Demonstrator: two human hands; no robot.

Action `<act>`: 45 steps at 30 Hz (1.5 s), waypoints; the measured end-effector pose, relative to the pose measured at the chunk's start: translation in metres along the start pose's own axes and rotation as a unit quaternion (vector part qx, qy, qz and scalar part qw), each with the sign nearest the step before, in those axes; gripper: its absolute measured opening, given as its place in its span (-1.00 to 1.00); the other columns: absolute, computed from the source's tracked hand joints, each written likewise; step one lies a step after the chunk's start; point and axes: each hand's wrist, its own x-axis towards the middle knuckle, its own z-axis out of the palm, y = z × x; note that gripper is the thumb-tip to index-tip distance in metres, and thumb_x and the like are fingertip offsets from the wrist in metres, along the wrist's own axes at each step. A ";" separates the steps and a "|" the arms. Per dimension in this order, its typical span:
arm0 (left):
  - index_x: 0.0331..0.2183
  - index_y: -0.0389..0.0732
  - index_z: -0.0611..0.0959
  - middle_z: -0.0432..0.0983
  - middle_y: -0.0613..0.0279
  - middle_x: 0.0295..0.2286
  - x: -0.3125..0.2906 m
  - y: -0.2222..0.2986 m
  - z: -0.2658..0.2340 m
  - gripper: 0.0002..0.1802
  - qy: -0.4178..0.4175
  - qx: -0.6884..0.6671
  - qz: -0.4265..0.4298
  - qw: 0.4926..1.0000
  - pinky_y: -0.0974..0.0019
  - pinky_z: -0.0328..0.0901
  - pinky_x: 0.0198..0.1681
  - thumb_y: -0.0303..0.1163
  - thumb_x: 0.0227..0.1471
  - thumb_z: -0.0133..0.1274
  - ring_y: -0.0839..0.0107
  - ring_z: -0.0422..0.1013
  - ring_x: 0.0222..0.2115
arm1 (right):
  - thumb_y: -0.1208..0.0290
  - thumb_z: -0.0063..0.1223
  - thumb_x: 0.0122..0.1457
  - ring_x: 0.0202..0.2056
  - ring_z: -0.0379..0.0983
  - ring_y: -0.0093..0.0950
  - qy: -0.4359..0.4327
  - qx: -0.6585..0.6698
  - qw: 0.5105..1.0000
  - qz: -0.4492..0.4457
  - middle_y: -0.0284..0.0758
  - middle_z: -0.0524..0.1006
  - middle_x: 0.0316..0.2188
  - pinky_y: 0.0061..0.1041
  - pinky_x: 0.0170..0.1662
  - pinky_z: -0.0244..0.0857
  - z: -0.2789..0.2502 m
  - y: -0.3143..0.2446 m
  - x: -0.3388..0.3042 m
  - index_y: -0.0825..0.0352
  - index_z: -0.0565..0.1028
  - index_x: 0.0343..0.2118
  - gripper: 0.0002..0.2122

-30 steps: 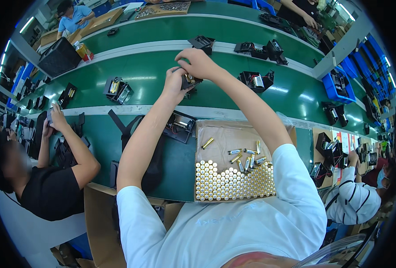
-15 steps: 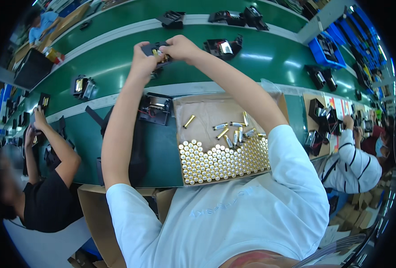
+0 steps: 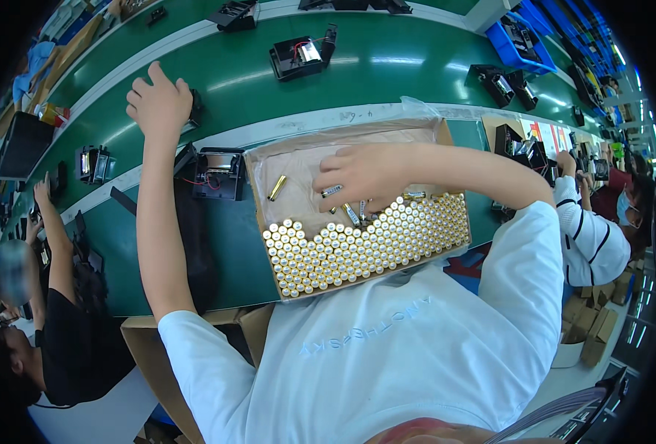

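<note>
My right hand [image 3: 369, 174] is over an open cardboard carton [image 3: 446, 132], palm down, with its fingers apart above loose batteries. One silver-and-gold battery [image 3: 331, 191] shows between the fingers; others are partly hidden under the hand. A gold battery [image 3: 277, 187] lies alone at the carton's left. Upright batteries [image 3: 328, 259] stand packed in rows along its near side. My left hand [image 3: 159, 103] reaches far out over the green belt, fingers spread. Just beside it, partly covered by the hand, is a black plastic case [image 3: 195, 107].
Left of the carton lies a black battery case with red wires [image 3: 218, 174]. More black cases [image 3: 298, 58] sit along the green belt [image 3: 387, 81]. A blue bin [image 3: 520, 44] stands far right. Co-workers sit at left [image 3: 76, 340] and right [image 3: 594, 237].
Both hands were together on a black case holding batteries over the belt. They have parted: my right hand came back to the carton, while my left moved leftward and opened. The view has shifted.
</note>
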 end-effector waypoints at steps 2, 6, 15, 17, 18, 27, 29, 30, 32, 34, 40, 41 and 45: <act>0.06 -0.21 0.33 0.34 -0.18 -0.09 -0.001 0.008 0.001 -0.42 0.015 -0.018 0.025 0.999 -0.09 0.23 -0.07 -0.27 -0.01 0.01 -0.13 0.31 -0.16 | 0.34 0.19 -0.08 -0.11 0.27 -0.29 0.009 -0.012 1.000 -0.024 -0.29 0.32 -0.10 -0.34 -0.16 0.31 0.009 0.003 -0.001 0.15 0.38 -0.05 -0.55; 0.08 -0.13 0.35 0.28 -0.16 -0.05 -0.001 0.030 0.003 -0.40 0.059 -0.076 0.094 0.991 -0.15 0.16 -0.03 -0.28 -0.04 0.04 -0.12 0.23 -0.10 | 0.30 0.18 -0.07 -0.05 0.21 -0.29 0.027 -0.049 0.994 -0.094 -0.31 0.29 -0.07 -0.34 -0.11 0.27 0.026 0.011 0.001 0.12 0.35 -0.08 -0.57; 0.06 -0.11 0.36 0.29 -0.10 -0.05 0.007 0.076 -0.007 -0.42 -0.036 -0.202 0.155 0.967 -0.10 0.21 -0.04 -0.27 -0.05 0.04 -0.11 0.25 -0.11 | 0.27 0.02 0.08 -0.18 0.28 -0.28 0.001 -0.163 0.974 -0.155 -0.29 0.32 -0.18 -0.31 -0.12 0.28 0.049 0.021 0.010 0.14 0.34 -0.24 -0.79; 0.05 -0.12 0.37 0.31 -0.09 -0.07 0.011 0.085 -0.003 -0.43 -0.047 -0.213 0.162 0.962 -0.08 0.23 -0.06 -0.26 -0.04 0.04 -0.09 0.27 -0.13 | 0.29 0.01 0.09 -0.22 0.30 -0.29 -0.008 -0.158 0.978 -0.140 -0.29 0.32 -0.21 -0.33 -0.16 0.29 0.049 0.019 0.010 0.15 0.34 -0.25 -0.81; 0.04 -0.12 0.37 0.34 -0.09 -0.08 0.012 0.089 -0.003 -0.44 -0.061 -0.226 0.166 0.958 -0.05 0.25 -0.07 -0.26 -0.04 0.03 -0.08 0.30 -0.14 | 0.31 0.00 0.10 -0.26 0.32 -0.30 -0.020 -0.148 0.981 -0.126 -0.28 0.33 -0.24 -0.34 -0.19 0.31 0.050 0.017 0.008 0.15 0.35 -0.27 -0.83; -0.03 -0.19 0.45 0.50 -0.04 -0.23 0.021 0.134 -0.010 -0.51 -0.227 -0.335 0.087 0.910 0.12 0.37 -0.21 -0.27 -0.02 0.08 0.05 0.47 -0.26 | 0.42 -0.06 0.18 -0.47 0.39 -0.40 0.134 0.013 0.989 -0.056 -0.25 0.39 -0.39 -0.49 -0.52 0.29 0.046 0.042 0.000 0.24 0.36 -0.29 -0.92; -0.06 -0.22 0.47 0.53 -0.02 -0.26 0.021 0.142 0.000 -0.53 -0.237 -0.317 0.090 0.914 0.15 0.38 -0.23 -0.27 -0.02 0.10 0.08 0.49 -0.28 | 0.44 -0.08 0.22 -0.52 0.38 -0.47 0.246 0.129 0.960 -0.038 -0.26 0.42 -0.42 -0.56 -0.59 0.22 0.042 0.050 0.000 0.27 0.37 -0.28 -0.93; -0.07 -0.23 0.48 0.54 -0.01 -0.27 0.019 0.143 0.005 -0.54 -0.242 -0.308 0.091 0.916 0.17 0.39 -0.25 -0.28 -0.02 0.11 0.10 0.51 -0.30 | 0.45 -0.09 0.25 -0.54 0.38 -0.50 0.300 0.186 0.935 -0.028 -0.27 0.44 -0.44 -0.59 -0.63 0.19 0.042 0.050 0.000 0.29 0.37 -0.27 -0.94; -0.08 -0.25 0.48 0.54 0.00 -0.28 0.017 0.139 0.007 -0.57 -0.229 -0.334 0.093 0.910 0.19 0.39 -0.26 -0.30 -0.01 0.10 0.12 0.51 -0.30 | 0.44 -0.10 0.26 -0.58 0.35 -0.53 0.271 0.309 0.911 0.034 -0.28 0.44 -0.47 -0.60 -0.63 0.17 0.032 0.046 -0.004 0.30 0.38 -0.26 -0.93; -0.11 -0.28 0.49 0.54 0.02 -0.29 0.015 0.127 0.007 -0.62 -0.202 -0.383 0.090 0.897 0.23 0.39 -0.27 -0.34 0.02 0.09 0.16 0.51 -0.31 | 0.43 -0.12 0.29 -0.65 0.30 -0.58 0.193 0.536 0.808 0.151 -0.31 0.46 -0.52 -0.63 -0.65 0.13 0.015 0.038 -0.010 0.32 0.39 -0.25 -0.91; -0.11 -0.32 0.47 0.51 0.08 -0.30 0.010 0.098 0.009 -0.73 -0.237 -0.704 -0.138 0.655 0.37 0.38 -0.32 -0.42 0.14 -0.02 0.34 0.48 -0.36 | 0.40 -0.13 0.32 -0.76 0.17 -0.69 0.231 0.720 0.616 0.219 -0.38 0.45 -0.62 -0.70 -0.66 0.06 0.000 0.042 -0.005 0.32 0.43 -0.27 -0.87; -0.11 -0.32 0.47 0.51 0.08 -0.30 0.008 0.095 0.007 -0.73 -0.235 -0.704 -0.139 0.656 0.37 0.38 -0.32 -0.42 0.14 -0.02 0.34 0.48 -0.36 | 0.38 -0.09 0.30 -0.76 0.21 -0.69 0.231 0.677 0.655 0.244 -0.37 0.47 -0.62 -0.68 -0.64 0.11 -0.011 0.046 -0.005 0.33 0.47 -0.30 -0.85; -0.05 -0.30 0.42 0.46 0.09 -0.22 -0.001 0.085 -0.007 -0.72 -0.303 -0.750 -0.208 0.549 0.39 0.40 -0.26 -0.43 0.23 -0.10 0.42 0.44 -0.31 | 0.41 0.02 0.22 -0.77 0.27 -0.61 0.290 0.305 0.840 0.343 -0.35 0.47 -0.66 -0.61 -0.62 0.19 -0.055 0.063 0.005 0.40 0.51 -0.44 -0.83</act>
